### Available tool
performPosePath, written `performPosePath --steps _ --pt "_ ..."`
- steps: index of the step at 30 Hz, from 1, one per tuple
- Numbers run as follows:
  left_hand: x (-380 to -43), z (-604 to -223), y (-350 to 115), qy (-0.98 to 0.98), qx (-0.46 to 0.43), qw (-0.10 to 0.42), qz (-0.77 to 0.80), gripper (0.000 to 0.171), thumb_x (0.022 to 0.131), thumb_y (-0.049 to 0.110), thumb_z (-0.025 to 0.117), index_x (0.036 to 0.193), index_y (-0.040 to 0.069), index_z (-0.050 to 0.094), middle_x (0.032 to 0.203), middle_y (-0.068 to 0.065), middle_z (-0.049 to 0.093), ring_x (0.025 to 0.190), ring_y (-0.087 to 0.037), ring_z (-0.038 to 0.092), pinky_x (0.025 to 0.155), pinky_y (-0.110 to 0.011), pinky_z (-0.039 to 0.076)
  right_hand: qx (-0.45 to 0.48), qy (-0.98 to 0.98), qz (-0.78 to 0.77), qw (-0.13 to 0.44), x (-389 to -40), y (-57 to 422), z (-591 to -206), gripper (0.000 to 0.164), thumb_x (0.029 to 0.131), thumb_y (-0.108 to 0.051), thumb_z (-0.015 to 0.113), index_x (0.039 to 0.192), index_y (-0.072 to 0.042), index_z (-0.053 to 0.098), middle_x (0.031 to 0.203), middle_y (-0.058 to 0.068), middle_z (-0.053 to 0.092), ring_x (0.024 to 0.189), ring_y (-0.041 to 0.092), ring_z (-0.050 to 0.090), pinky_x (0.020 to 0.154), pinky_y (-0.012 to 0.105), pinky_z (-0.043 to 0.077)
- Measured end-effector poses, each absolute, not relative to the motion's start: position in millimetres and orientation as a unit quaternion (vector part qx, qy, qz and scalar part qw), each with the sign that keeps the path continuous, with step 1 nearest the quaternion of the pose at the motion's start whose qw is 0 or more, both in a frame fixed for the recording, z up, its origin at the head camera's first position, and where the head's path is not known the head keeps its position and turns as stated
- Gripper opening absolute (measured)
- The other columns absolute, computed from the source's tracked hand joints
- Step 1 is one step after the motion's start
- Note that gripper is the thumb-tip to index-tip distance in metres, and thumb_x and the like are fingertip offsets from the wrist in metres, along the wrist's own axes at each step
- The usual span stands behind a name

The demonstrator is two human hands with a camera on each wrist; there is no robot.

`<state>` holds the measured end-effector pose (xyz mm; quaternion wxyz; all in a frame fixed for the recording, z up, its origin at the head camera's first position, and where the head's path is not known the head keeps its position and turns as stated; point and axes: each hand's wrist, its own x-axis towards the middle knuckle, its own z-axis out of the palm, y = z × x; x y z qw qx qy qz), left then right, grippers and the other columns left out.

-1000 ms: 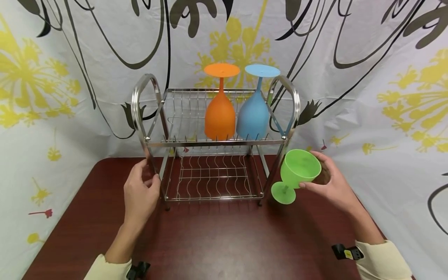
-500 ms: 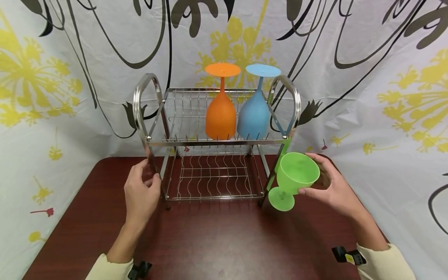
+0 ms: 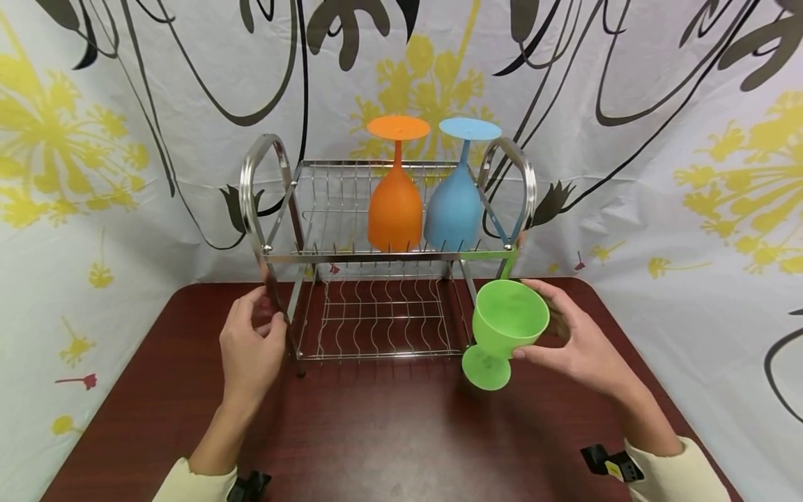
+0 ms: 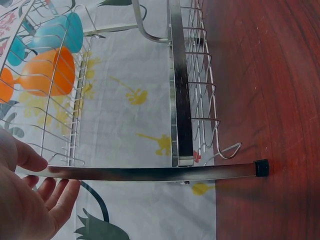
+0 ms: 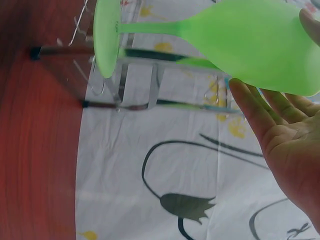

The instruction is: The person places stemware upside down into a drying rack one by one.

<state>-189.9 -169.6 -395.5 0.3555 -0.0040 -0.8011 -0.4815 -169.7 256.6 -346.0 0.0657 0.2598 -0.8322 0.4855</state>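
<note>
My right hand (image 3: pixel 580 348) holds a green plastic goblet (image 3: pixel 509 321) by its bowl, thumb on the near side and fingers on the far side. The goblet is tilted, mouth up toward me, its foot lower and to the left, in front of the rack's right front corner. In the right wrist view the goblet (image 5: pixel 250 45) shows its stem and round foot. With the thumb on one side and fingers on the other, my left hand (image 4: pixel 35 185) pinches the left front leg of a two-tier metal dish rack (image 3: pixel 389 256).
On the rack's upper tier an orange goblet (image 3: pixel 395 213) and a blue goblet (image 3: pixel 453 213) stand upside down side by side. Wavy wires form the lower tier (image 3: pixel 383 317). The rack stands on a dark red table (image 3: pixel 389 432), with a patterned cloth (image 3: pixel 659 174) behind it.
My right hand has carried the green goblet left and toward me, from beside the rack to in front of its right corner. My left hand stays at the rack's leg.
</note>
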Motion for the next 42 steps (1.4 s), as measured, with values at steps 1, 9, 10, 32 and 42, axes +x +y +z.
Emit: performPosePath --steps 1,9,10,32,42 --pt "-190 -396 -170 -0.801 -0.002 0.355 -0.482 0.036 0.083 -0.006 0.061 0.119 -0.001 0.062 0.100 -0.011 0.060 0.089 -0.013 0.060 0.069 -0.004 0.049 0.262 -0.831 0.486 0.064 -170 254 -346 0.093 0.072 0.002 0.083 0.148 -0.013 0.033 0.132 0.009 0.052 0.105 0.020 0.064 0.081 0.023 0.055" --pt "-189 -395 -169 -0.801 0.001 0.354 -0.483 0.036 0.084 -0.007 0.061 0.119 -0.001 0.062 0.100 -0.011 0.060 0.088 -0.014 0.060 0.069 -0.003 0.049 0.269 -0.829 0.488 0.049 -173 226 -347 0.091 0.072 -0.006 0.086 0.147 -0.013 0.035 0.133 0.007 0.052 0.103 0.023 0.065 0.083 0.026 0.056" --pt "-189 -395 -169 -0.800 0.000 0.354 -0.484 0.036 0.084 -0.007 0.060 0.119 -0.001 0.062 0.100 -0.011 0.060 0.088 -0.014 0.061 0.069 -0.003 0.048 0.270 -0.829 0.487 0.048 -173 223 -347 0.091 0.072 -0.007 0.086 0.147 -0.012 0.035 0.133 0.007 0.052 0.103 0.024 0.065 0.083 0.026 0.056" --pt "-187 -395 -170 -0.799 -0.003 0.367 -0.477 0.033 0.084 -0.006 0.061 0.117 -0.002 0.063 0.099 -0.011 0.062 0.086 -0.004 0.058 0.067 -0.004 0.049 0.280 -0.828 0.485 0.018 -187 171 -350 0.090 0.073 -0.021 0.087 0.147 -0.021 0.036 0.118 0.008 0.060 0.083 0.024 0.060 0.060 0.031 0.055" --pt "-184 -393 -168 -0.791 -0.003 0.375 -0.483 0.032 0.086 -0.006 0.061 0.116 0.001 0.064 0.098 -0.009 0.063 0.084 -0.004 0.058 0.068 -0.005 0.050 0.283 -0.827 0.485 0.024 -189 159 -350 0.091 0.072 -0.024 0.088 0.147 -0.018 0.037 0.127 0.003 0.055 0.100 0.021 0.060 0.075 0.032 0.055"
